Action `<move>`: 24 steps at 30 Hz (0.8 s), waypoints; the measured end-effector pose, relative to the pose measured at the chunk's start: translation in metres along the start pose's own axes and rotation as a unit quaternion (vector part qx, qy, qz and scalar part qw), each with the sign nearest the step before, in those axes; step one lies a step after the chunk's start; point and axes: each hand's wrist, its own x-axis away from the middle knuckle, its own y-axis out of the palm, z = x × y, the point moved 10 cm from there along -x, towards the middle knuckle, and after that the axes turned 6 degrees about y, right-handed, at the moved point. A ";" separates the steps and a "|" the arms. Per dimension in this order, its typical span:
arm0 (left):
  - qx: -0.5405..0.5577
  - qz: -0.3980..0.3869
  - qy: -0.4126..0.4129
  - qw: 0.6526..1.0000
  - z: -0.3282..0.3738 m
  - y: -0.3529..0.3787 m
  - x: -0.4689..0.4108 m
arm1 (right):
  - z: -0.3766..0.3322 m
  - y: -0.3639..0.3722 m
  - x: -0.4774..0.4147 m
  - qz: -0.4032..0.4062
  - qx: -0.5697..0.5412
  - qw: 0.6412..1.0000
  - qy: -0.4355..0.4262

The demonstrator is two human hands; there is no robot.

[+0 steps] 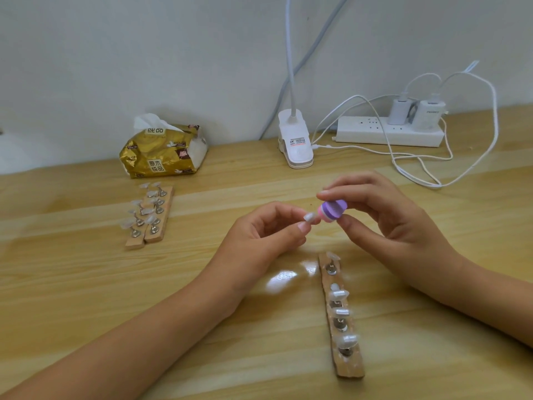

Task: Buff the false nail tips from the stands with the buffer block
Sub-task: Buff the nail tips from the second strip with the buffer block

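Above the counter [86,284], the left hand [259,238] pinches a nail tip [309,217] in its fingers, touching the buffer [331,212] pinched by the right hand [386,215]. One stand [341,316] lies near right, two stands [150,217] far left.

Buffing a nail tip above the near stand

Left hand [268,229] is pinching a false nail tip [309,217]; right hand [383,215] is holding the buffer block [333,210] against it, above the near stand [341,316].

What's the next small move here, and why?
Probably a short stroke of the buffer block across the nail tip. The left hand pinches the tip, the right hand holds the block, and its pink end sits right at the tip; contact is unclear.
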 end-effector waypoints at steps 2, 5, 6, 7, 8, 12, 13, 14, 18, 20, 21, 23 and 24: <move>-0.017 0.013 -0.009 1.000 -0.002 -0.004 0.000 | 0.000 0.000 0.000 0.002 0.001 1.000 0.000; -0.011 0.010 -0.006 1.000 -0.001 -0.003 -0.001 | 0.002 -0.001 -0.001 0.007 -0.001 1.000 0.009; -0.007 0.009 -0.006 1.000 -0.001 -0.002 -0.001 | 0.002 -0.001 -0.001 0.007 0.000 1.000 0.011; -0.006 0.010 -0.007 1.000 -0.001 -0.002 -0.001 | 0.002 -0.001 -0.001 0.007 0.001 1.000 0.012; -0.006 0.012 -0.009 1.000 -0.001 -0.002 -0.001 | 0.002 -0.001 -0.001 0.005 0.000 1.000 0.013; 0.001 0.008 -0.009 1.000 -0.001 -0.001 0.000 | 0.000 0.003 0.000 -0.011 0.020 1.000 0.006; 0.003 0.008 -0.008 1.000 0.000 -0.001 0.000 | 0.000 0.003 0.000 -0.015 0.026 1.000 0.003; 0.005 0.007 -0.007 1.000 0.001 0.000 0.000 | 0.000 0.003 0.000 -0.017 0.029 0.999 0.003; 0.007 0.004 -0.009 1.000 0.002 0.002 0.000 | 0.002 0.002 0.000 -0.015 0.035 0.999 0.012; 0.006 0.003 -0.010 1.000 0.002 0.002 0.001 | 0.002 0.003 0.000 -0.016 0.040 0.999 0.011; 0.005 0.001 -0.009 1.000 0.002 0.002 0.001 | 0.001 0.003 -0.001 -0.018 0.043 0.999 0.011; 0.002 -0.002 -0.008 1.000 0.002 0.003 0.001 | 0.001 0.004 -0.001 -0.019 0.049 0.999 0.009; 0.001 -0.003 -0.007 1.000 0.002 0.003 0.001 | 0.000 0.004 -0.001 -0.019 0.050 0.999 0.008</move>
